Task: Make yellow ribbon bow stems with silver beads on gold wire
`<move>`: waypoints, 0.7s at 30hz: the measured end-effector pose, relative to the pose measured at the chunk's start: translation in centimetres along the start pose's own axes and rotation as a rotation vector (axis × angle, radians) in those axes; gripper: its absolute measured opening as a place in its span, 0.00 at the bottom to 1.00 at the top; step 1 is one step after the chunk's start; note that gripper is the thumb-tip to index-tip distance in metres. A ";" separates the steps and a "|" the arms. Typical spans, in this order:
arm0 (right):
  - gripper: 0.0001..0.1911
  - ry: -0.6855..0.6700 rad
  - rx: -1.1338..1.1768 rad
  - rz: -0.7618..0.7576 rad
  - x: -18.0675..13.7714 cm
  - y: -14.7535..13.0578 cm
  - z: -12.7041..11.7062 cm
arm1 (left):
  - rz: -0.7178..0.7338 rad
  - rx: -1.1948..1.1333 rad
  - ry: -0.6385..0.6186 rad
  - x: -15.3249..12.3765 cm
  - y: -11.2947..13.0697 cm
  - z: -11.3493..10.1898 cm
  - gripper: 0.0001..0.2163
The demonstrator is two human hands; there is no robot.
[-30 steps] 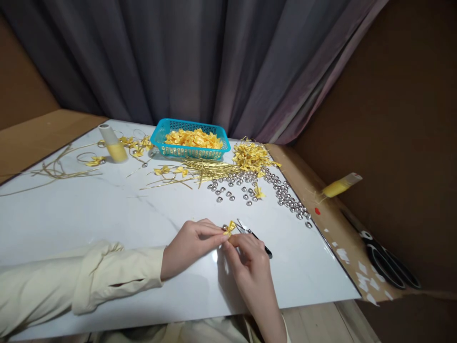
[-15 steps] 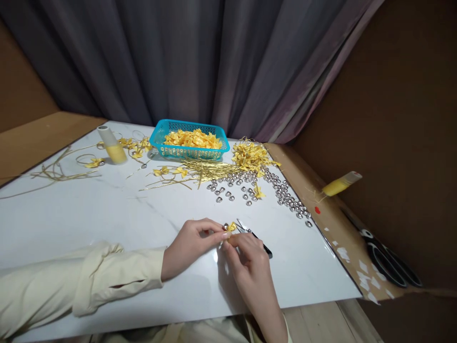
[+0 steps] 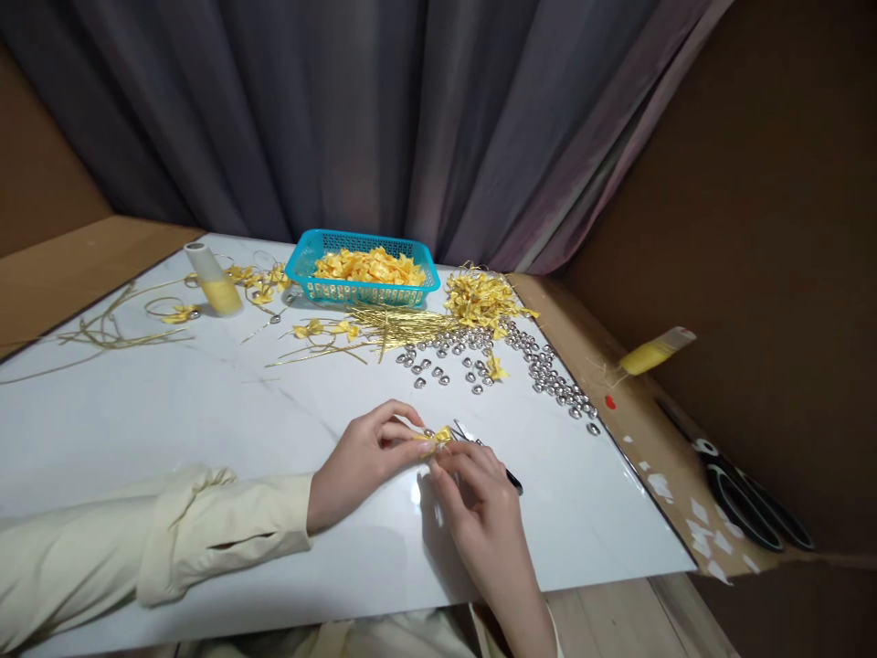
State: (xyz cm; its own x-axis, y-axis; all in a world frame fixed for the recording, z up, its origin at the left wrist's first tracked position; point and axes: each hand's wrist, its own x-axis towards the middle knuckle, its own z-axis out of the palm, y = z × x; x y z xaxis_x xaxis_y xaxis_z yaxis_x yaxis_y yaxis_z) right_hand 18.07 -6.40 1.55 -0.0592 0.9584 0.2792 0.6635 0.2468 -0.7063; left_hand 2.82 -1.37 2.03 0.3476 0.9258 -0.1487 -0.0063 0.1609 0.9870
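A small yellow ribbon bow (image 3: pixel 444 434) is pinched between my two hands above the white table (image 3: pixel 274 411). A silver bead (image 3: pixel 428 432) sits at the bow's left side, by the left fingertips. My left hand (image 3: pixel 366 461) grips the bow's left end between thumb and fingers, its index finger slightly raised. My right hand (image 3: pixel 483 503) pinches the bow from the right, fingertips close to the left thumb. Just behind the right fingers lie small dark-handled scissors (image 3: pixel 512 482), partly hidden by that hand.
A blue basket (image 3: pixel 363 292) holds yellow bows. In front of it lie gold cords (image 3: pixel 404 324), a heap of tied bows (image 3: pixel 480 300) and scattered silver beads (image 3: pixel 548 370). Yellow thread spools (image 3: pixel 217 291) stand left and lie right. Large scissors (image 3: pixel 740 503) lie on cardboard at the right.
My left index finger has lifted off the bead and bow. More of the yellow bow shows between the hands, while the right hand has hardly moved.
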 end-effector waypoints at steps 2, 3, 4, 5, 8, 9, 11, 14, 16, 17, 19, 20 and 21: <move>0.08 0.002 0.008 0.007 0.0 0.0 0.1 | -0.007 0.009 -0.021 0.0 0.1 0.0 0.12; 0.08 -0.003 0.014 0.005 0.0 -0.1 0.1 | -0.006 0.026 -0.033 0.0 0.1 0.0 0.11; 0.08 -0.004 0.021 0.002 0.1 -0.1 0.2 | -0.001 0.045 -0.043 -0.1 0.2 0.0 0.10; 0.08 -0.005 0.025 0.001 0.1 -0.1 0.2 | 0.004 0.062 -0.054 -0.1 0.3 0.0 0.10; 0.09 -0.014 0.031 0.001 0.1 -0.2 0.3 | 0.021 0.083 -0.068 -0.3 0.4 0.1 0.09; 0.09 -0.016 0.034 0.003 0.2 -0.2 0.3 | 0.031 0.087 -0.066 -0.3 0.4 0.1 0.09; 0.09 -0.020 0.045 0.010 0.2 -0.2 0.2 | 0.056 0.107 -0.059 -0.4 0.4 0.1 0.09; 0.09 -0.015 0.073 0.033 0.3 -0.4 0.2 | 0.105 0.175 -0.041 -0.4 0.3 0.2 0.08; 0.09 -0.021 0.093 0.047 0.4 -0.5 0.2 | 0.135 0.224 -0.020 -0.4 0.2 0.2 0.07; 0.09 -0.023 0.100 0.054 0.4 -0.6 0.3 | 0.148 0.242 -0.009 -0.4 0.2 0.2 0.07; 0.10 -0.022 0.106 0.066 0.4 -0.7 0.4 | 0.163 0.263 0.005 -0.4 0.1 0.2 0.06; 0.10 -0.019 0.105 0.071 0.4 -0.7 0.5 | 0.167 0.267 0.010 -0.4 0.1 0.2 0.06; 0.10 -0.015 0.102 0.074 0.3 -0.7 0.6 | 0.170 0.268 0.013 -0.4 0.0 0.2 0.06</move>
State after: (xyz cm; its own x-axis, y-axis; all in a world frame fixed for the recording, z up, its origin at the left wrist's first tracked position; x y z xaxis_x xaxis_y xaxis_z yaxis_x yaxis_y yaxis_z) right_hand 17.12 -6.19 1.74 -0.0247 0.9763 0.2148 0.5870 0.1881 -0.7874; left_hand 2.81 -1.80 2.14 0.3510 0.9361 0.0210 0.1842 -0.0911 0.9787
